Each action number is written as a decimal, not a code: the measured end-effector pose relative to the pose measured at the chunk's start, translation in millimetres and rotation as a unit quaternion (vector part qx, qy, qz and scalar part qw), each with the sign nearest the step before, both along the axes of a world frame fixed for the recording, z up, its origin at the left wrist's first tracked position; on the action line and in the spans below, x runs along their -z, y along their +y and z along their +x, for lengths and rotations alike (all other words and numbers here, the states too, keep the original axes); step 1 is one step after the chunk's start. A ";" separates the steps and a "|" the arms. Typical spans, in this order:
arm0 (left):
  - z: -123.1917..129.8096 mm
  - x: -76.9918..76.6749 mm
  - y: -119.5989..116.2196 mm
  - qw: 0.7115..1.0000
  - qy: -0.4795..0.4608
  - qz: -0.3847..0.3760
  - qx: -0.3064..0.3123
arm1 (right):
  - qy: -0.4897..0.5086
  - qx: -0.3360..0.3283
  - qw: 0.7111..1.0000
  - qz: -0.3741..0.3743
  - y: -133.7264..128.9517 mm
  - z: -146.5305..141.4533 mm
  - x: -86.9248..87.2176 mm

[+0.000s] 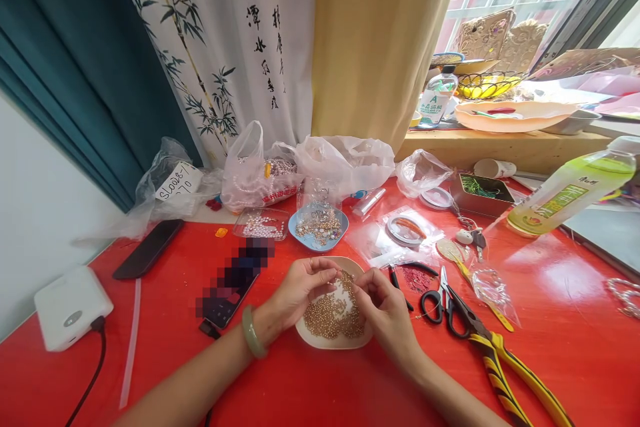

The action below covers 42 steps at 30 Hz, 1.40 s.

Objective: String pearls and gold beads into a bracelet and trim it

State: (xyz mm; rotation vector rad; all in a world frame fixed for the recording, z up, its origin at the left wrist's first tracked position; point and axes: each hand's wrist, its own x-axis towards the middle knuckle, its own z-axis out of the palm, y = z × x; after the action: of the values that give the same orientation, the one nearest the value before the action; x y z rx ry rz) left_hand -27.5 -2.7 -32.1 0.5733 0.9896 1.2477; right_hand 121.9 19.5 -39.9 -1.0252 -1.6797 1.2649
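Observation:
A pale dish (pixel 333 344) of small gold beads (pixel 325 318) lies on the red table. Above its left rim is my left hand (pixel 311 287), thumb and fingers pinched together; a jade-coloured bangle (pixel 254 332) circles that wrist. My right hand (pixel 381 300) pinches in the same way over the dish's right side, a short gap from the left. Whatever sits between the fingertips of either hand is too small to make out. Just behind the dish stand a blue dish (pixel 320 244) of mixed beads and a clear tray (pixel 260 225) of pearly beads.
To the right lie scissors (pixel 443 300), yellow-black pliers (pixel 493 347), black-handled pliers (pixel 400 280) and a yellow spoon (pixel 467 273). A drink bottle (pixel 570 193) stands behind them. Phones (pixel 235 287) and a white box (pixel 73 310) with a cable are at left. Plastic bags (pixel 345 163) line the back.

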 end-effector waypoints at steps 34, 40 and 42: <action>0.4 1.0 0.1 1.000 0.006 0.000 0.001 | -0.041 0.010 0.995 0.086 -2.7 -2.4 0.1; 0.9 2.5 -0.2 0.999 0.019 0.009 -0.028 | -0.048 0.006 0.995 0.089 -1.2 -3.3 -0.6; 2.9 2.0 -0.4 0.998 0.033 0.018 -0.054 | -0.056 -0.002 0.995 0.080 -0.8 -3.5 -0.1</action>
State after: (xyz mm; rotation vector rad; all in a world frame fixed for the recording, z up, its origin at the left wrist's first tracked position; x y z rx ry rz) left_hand -24.6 -3.1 -34.1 0.5986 1.0674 1.3520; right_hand 118.4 18.7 -39.8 -1.0118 -1.8362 1.0730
